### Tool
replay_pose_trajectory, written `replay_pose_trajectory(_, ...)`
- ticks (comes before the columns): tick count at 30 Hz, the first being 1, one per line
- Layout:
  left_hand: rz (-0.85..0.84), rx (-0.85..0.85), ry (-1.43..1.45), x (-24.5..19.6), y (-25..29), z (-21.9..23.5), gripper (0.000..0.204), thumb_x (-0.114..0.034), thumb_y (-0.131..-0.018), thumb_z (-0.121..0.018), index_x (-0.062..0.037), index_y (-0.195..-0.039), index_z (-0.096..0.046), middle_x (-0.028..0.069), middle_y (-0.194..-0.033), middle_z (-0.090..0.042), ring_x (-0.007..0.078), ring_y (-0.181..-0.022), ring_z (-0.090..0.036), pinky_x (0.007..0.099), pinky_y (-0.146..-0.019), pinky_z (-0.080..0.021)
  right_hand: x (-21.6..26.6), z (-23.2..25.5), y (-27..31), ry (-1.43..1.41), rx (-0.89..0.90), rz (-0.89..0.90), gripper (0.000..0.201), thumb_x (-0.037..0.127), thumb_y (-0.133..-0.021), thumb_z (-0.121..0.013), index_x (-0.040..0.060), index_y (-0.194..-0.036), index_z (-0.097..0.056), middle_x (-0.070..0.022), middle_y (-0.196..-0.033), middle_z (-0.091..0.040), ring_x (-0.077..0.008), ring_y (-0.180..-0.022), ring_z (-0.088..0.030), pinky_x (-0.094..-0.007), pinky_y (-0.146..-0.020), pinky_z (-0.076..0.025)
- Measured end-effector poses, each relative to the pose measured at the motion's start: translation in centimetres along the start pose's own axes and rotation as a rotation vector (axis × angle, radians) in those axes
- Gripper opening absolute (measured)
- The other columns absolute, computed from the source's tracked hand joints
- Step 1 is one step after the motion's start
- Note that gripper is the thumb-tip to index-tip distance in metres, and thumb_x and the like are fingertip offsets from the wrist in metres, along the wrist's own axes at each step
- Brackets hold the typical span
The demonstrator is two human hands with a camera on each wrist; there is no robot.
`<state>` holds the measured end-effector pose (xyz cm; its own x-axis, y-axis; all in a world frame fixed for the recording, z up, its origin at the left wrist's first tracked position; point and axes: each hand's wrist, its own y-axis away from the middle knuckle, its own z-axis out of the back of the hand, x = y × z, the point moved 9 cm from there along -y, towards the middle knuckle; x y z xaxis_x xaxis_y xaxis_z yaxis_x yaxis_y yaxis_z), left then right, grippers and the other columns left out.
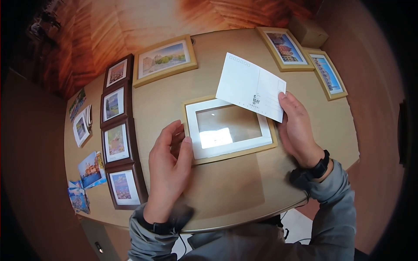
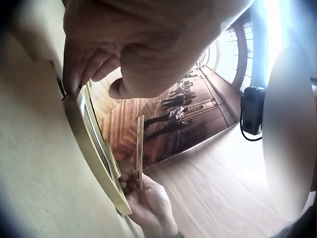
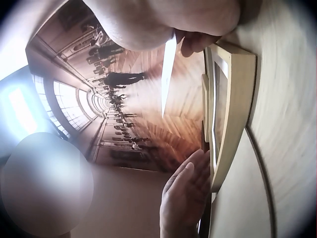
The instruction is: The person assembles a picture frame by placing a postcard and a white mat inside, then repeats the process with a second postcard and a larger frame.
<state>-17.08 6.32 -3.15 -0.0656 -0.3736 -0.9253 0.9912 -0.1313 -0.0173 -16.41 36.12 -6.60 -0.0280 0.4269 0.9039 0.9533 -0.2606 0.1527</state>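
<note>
Postcard (image 1: 248,85) and pale wooden frame (image 1: 235,155) occupy the middle; left of them, dark frames (image 1: 114,124) line up; the left hand (image 1: 170,158), thumb spread from its fingers, touches the pale wooden frame, flat on the table (image 1: 226,195); above the frame's upper-right part, the right hand (image 1: 299,130) pinches the tilted postcard.

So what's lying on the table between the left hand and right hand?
In the head view, a light wooden picture frame with a white border; the postcard in the right hand hides part of its far edge.
</note>
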Motion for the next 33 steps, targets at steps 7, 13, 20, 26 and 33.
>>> replay_pose_trajectory(7, -0.013, -0.006, -0.145, -1.2, 0.7, 0.4, 0.044, -0.018, -0.099, -0.071, 0.0054, -0.135, -0.059, 0.0211, -0.121, -0.068, 0.0305, -0.104, -0.071, 0.0374, -0.087, -0.058, -0.2, 0.0, 0.4, 0.088, 0.041, -0.011, 0.035, 0.025, -0.114, -0.050, -0.0012, -0.134, -0.061, -0.0104, -0.128, -0.069, -0.0157, -0.120, -0.062, -0.0333, -0.110, -0.045)
replay_pose_trajectory(13, -0.044, 0.331, -0.681, -3.4, 3.4, 2.2, 0.075, -0.036, -0.071, -0.096, 0.0015, -0.127, -0.063, 0.0190, -0.113, -0.068, 0.0353, -0.107, -0.068, 0.0414, -0.094, -0.056, -0.1, 0.2, 0.3, 0.069, 0.013, -0.010, 0.035, 0.025, -0.114, -0.048, -0.0017, -0.133, -0.060, -0.0098, -0.130, -0.068, -0.0148, -0.120, -0.062, -0.0330, -0.110, -0.045)
replay_pose_trajectory(20, -0.114, 0.381, -0.862, -3.1, 6.6, 0.2, 0.085, -0.031, -0.051, -0.101, -0.0001, -0.119, -0.061, 0.0151, -0.129, -0.059, 0.0376, -0.120, -0.058, 0.0467, -0.094, -0.054, 0.5, 0.3, 0.2, 0.016, -0.031, -0.016, 0.034, 0.025, -0.114, -0.049, -0.0018, -0.132, -0.060, -0.0092, -0.125, -0.069, -0.0151, -0.115, -0.063, -0.0333, -0.105, -0.047)
replay_pose_trajectory(26, 0.026, 0.402, -0.581, -3.2, 7.6, 1.3, 0.046, -0.010, -0.075, -0.092, -0.0004, -0.104, -0.058, 0.0142, -0.103, -0.074, 0.0303, -0.081, -0.074, 0.0354, -0.068, -0.058, 2.8, 2.9, -1.1, 0.037, -0.125, -0.038, 0.027, 0.026, -0.111, -0.054, 0.0025, -0.121, -0.061, -0.0040, -0.101, -0.066, -0.0140, -0.085, -0.059, -0.0309, -0.073, -0.048)
replay_pose_trajectory(33, 0.091, 0.497, -0.269, -5.4, 7.2, 1.1, 0.031, -0.013, -0.091, -0.084, 0.0010, -0.101, -0.058, 0.0099, -0.078, -0.070, 0.0162, -0.074, -0.071, 0.0288, -0.070, -0.056, 9.3, 9.1, -2.3, -0.159, -0.244, 0.203, 0.025, 0.024, -0.110, -0.056, 0.0023, -0.122, -0.058, -0.0052, -0.101, -0.063, -0.0157, -0.082, -0.058, -0.0299, -0.068, -0.046)
